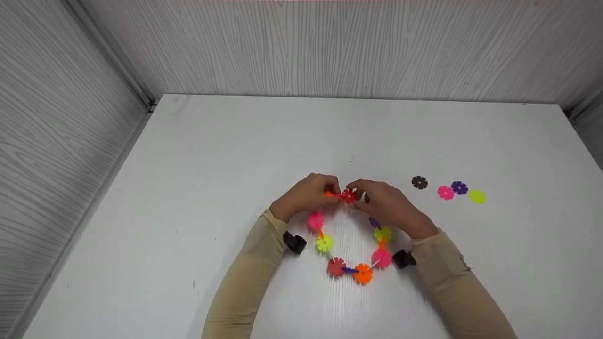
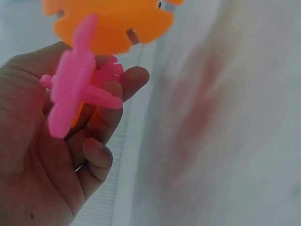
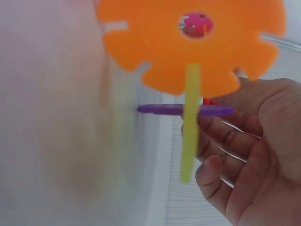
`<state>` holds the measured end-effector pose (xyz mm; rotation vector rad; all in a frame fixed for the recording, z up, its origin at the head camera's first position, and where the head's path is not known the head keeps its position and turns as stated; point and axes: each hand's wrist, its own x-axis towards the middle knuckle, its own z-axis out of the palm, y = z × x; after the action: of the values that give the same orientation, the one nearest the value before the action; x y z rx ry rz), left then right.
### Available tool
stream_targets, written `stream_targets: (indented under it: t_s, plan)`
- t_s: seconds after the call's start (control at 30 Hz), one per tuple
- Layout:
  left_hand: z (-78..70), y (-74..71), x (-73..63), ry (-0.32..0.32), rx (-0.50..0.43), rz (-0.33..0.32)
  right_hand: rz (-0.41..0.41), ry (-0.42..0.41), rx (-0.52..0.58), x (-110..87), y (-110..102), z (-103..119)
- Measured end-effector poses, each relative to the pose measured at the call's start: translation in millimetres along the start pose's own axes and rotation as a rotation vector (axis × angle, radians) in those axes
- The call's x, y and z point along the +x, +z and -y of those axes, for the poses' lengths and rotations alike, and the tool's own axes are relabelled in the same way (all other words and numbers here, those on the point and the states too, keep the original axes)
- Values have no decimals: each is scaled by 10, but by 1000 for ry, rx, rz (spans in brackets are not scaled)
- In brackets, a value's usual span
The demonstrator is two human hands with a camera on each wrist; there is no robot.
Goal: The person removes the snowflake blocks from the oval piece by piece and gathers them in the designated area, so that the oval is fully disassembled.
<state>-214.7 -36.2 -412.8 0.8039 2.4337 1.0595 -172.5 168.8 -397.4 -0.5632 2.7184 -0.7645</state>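
Note:
Slotted plastic flower discs are joined in a ring-shaped chain between my two hands. My left hand point(image 1: 313, 190) grips the chain's upper left end, where an orange disc point(image 1: 329, 193) shows between the fingers. In the left wrist view, a pink disc point(image 2: 70, 94) overlaps the palm and fingers. Thumb and fingers of my right hand point(image 1: 388, 205) pinch a red disc point(image 1: 348, 196) right beside the left fingertips. Below the right hand, a purple disc point(image 1: 374, 222) leads to a yellow disc point(image 1: 382, 234). A red disc point(image 1: 336, 267) and an orange disc point(image 1: 362, 274) form the near side.
Loose discs lie on the white table point(image 1: 235, 141) to the right: a brown one point(image 1: 419, 182), a pink one point(image 1: 445, 193), a purple one point(image 1: 460, 188) and a yellow one point(image 1: 477, 197). Wood-grain panels point(image 1: 301, 47) stand behind and at the sides.

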Motion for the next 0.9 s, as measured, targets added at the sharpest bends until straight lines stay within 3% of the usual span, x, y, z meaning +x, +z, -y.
stream_targets:
  t_s: [0.27,0.53,0.9]
  plan:
    - [-15,-5,-14,55,45,-33,-44,8,-20,4,6,-16]
    - [-4,-6,-19,9,42,-7,-11,19,-12,9,-22,-53]
    - [44,3,-7,-9,15,18,-42,61,-11,-46,-138,-187]
